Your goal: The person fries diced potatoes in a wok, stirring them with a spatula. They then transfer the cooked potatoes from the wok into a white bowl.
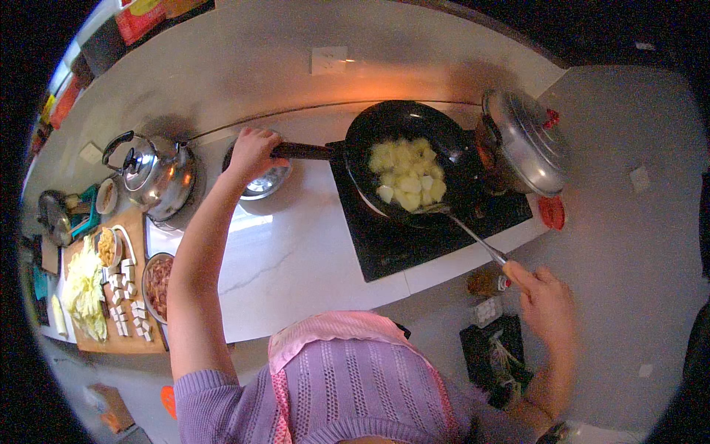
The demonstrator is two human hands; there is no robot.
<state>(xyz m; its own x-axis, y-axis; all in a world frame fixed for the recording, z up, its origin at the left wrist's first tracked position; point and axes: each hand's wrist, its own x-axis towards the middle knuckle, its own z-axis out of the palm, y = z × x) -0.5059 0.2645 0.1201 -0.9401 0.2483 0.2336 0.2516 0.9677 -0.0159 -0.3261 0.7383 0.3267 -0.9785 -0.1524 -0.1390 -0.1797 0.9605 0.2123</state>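
Observation:
My left hand (255, 149) grips the dark handle (302, 150) of a black wok (380, 125), which sits on a black cooktop (377, 255). Pale yellow chunks, possibly potato, lie in the wok (407, 172). In my right hand (541, 297) is a metal spatula (480, 240) with a long handle; its blade rests at the near side of the wok, against the chunks. Behind my left hand, a shiny metal bowl (266, 183) stands on the white counter.
A steel kettle (158, 177) stands at the left. The wooden cutting board (91, 344) bears cabbage leaves (86, 294), white cubes (119, 299) and a small bowl (109, 247). A bowl of meat (160, 283) is beside it. A lidded metal pot (527, 144) stands right of the wok.

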